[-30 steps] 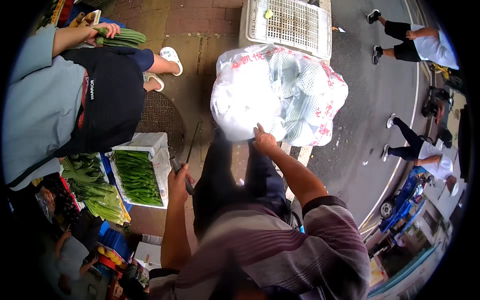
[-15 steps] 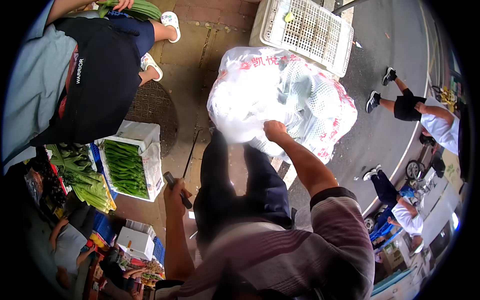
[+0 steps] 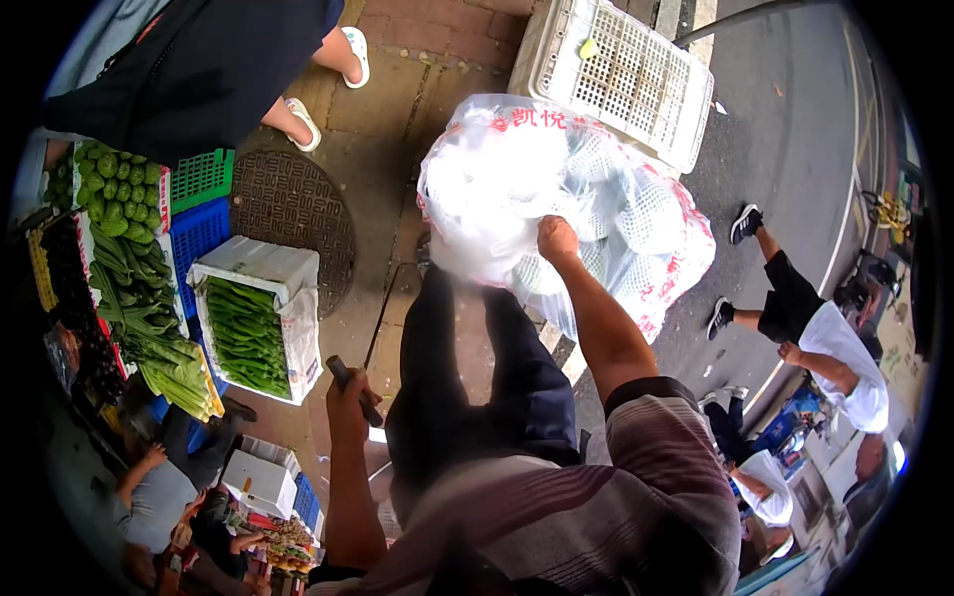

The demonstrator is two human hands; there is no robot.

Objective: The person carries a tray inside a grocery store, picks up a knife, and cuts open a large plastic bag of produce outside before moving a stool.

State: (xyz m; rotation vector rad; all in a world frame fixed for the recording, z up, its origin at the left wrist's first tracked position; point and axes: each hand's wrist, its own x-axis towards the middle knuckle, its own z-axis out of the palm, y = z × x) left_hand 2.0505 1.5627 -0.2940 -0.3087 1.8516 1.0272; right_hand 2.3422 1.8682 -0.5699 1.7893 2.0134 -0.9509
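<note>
A large clear plastic bag (image 3: pixel 651 214) with red lettering holds several round things in white foam nets; glare washes out its left part. My right hand (image 3: pixel 558 238) is closed on the bag's near side, in a fist against the plastic. Lower left, my left hand (image 3: pixel 350 399) is wrapped round the dark handle (image 3: pixel 340 372) of a tool. From that hand a thin dark rod (image 3: pixel 381 318) points up, bent at its tip, clear of the bag.
White crates (image 3: pixel 626 84) stand behind the bag. At left are a box of green peppers (image 3: pixel 243 338), other vegetables and a manhole cover (image 3: pixel 293 223). A person in a dark apron (image 3: pixel 199 70) stands upper left; people walk on the road at right.
My right hand has gone from spread fingers at the bag's edge to a fist higher on it. The apron-wearing person has shifted toward the upper left. The walkers have moved down the view.
</note>
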